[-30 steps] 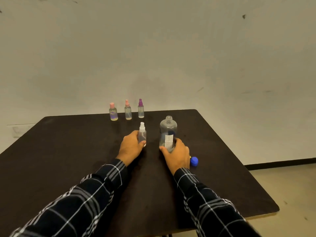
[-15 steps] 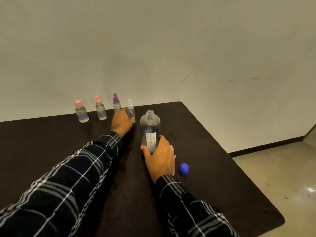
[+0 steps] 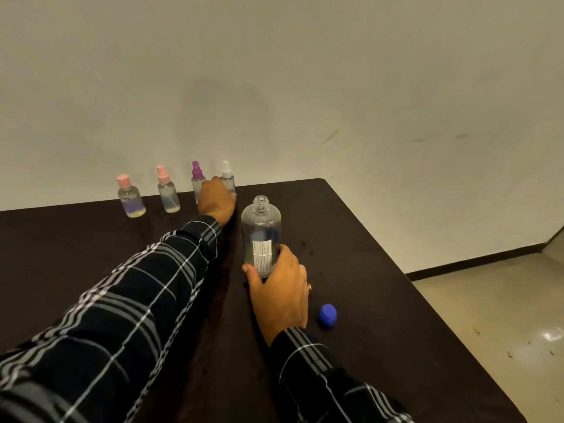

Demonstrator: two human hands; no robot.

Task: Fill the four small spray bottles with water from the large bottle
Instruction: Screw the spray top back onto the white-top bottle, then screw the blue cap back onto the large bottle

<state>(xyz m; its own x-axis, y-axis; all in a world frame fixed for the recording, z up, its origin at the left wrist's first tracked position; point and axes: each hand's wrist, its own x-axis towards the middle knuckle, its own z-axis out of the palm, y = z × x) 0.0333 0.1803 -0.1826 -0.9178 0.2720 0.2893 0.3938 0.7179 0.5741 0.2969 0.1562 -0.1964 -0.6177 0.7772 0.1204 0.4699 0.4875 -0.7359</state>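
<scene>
Head view: left hand (image 3: pixel 216 200) holds white sprayer (image 3: pixel 226 175) in row; right hand (image 3: pixel 282 290) fingers (image 3: pixel 285 252) grip large bottle (image 3: pixel 261 227). Apparently final placement; next, release.

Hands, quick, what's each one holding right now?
Left hand: closed round the white-capped bottle.
Right hand: closed round the base of the large bottle.

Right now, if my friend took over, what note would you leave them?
Left hand holds the white-capped bottle at the back row's right end, beside the purple-capped bottle, pink spray bottle and pink-lidded bottle.
Right hand grips the large bottle, upright, uncapped; its blue cap lies on the table nearby.
Done: all four look capped, filled.
Left: probably release, recap large bottle.
</scene>
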